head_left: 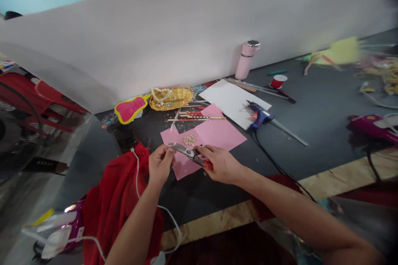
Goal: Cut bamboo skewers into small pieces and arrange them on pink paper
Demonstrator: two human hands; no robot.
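Observation:
My right hand [221, 165] is wrapped round the red handles of metal pliers or cutters [188, 152], whose jaws point left. Just beyond the jaws, my left hand [161, 163] is pinched; a small pale piece shows by the jaw tips, but what its fingers grip is too small to make out. Beneath the tool lies pink paper [217, 134] with a little heap of pale cut pieces [189, 140] on it. Several patterned sticks [199, 118] rest across the paper's back part.
Behind are a yellow basket [178, 98], a pink hand-shaped item [130, 109], white paper [233, 99] and a pink bottle [245, 61]. A blue glue gun [259, 116] and red spool [278, 82] lie right. Red cloth [116, 190] with a white cable hangs at the left front edge.

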